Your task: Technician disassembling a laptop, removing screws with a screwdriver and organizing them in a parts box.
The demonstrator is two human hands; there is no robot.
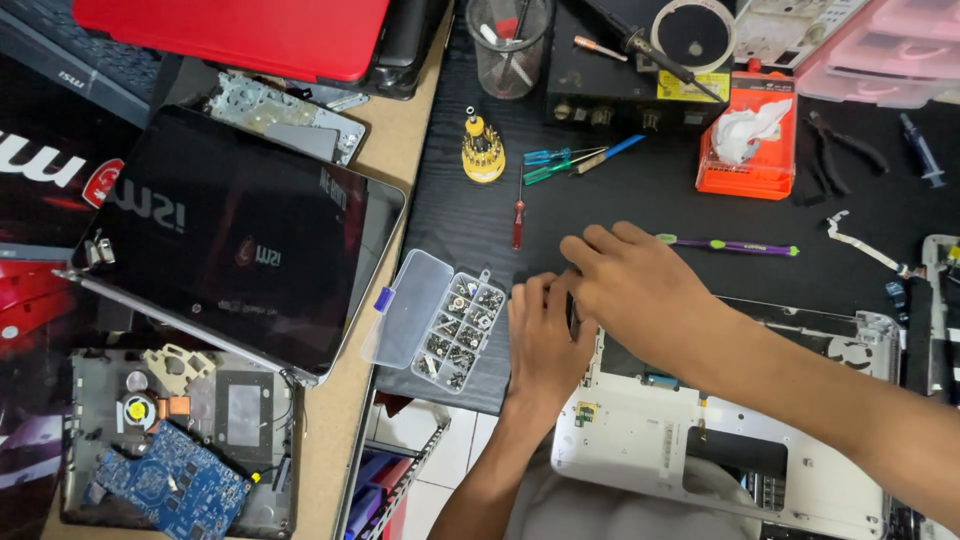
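fingers of left hand [545,335] and right hand [635,290] curled together at top left corner of white laptop shell [640,440], whatever they pinch hidden so grip unclear, open screw box [450,322] just left, red screwdriver [518,222] and purple tool [730,246] beyond on black mat [640,200], shell's lower edge cut off

A black tabletop [640,200] carries a clear compartmented screw box [440,322], a red-handled screwdriver [518,222], a purple-and-green pry tool [730,246] and an orange tray [748,160]. A white laptop shell [700,440] lies at its near edge. Beside it, a wooden tabletop [385,150] holds a dark laptop lid [230,240].
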